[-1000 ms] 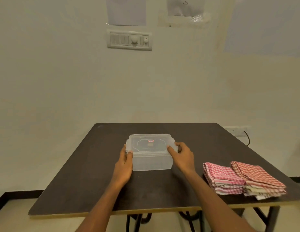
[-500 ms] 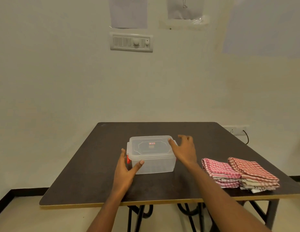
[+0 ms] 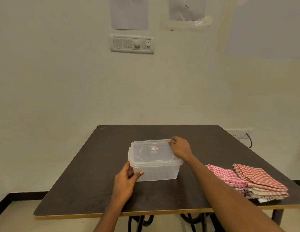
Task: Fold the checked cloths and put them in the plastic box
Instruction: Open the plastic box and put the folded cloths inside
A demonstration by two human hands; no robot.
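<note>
Plastic box [image 3: 156, 173]: left hand [image 3: 125, 183] grips its near corner, right hand [image 3: 181, 148] pinches its lid [image 3: 152, 152].

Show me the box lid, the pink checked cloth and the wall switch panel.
box lid [image 3: 156, 154], head view, middle of its flat top.
pink checked cloth [image 3: 225, 176], head view, top fold of the left pile.
wall switch panel [image 3: 132, 43], head view, centre, left of the round knob.
</note>
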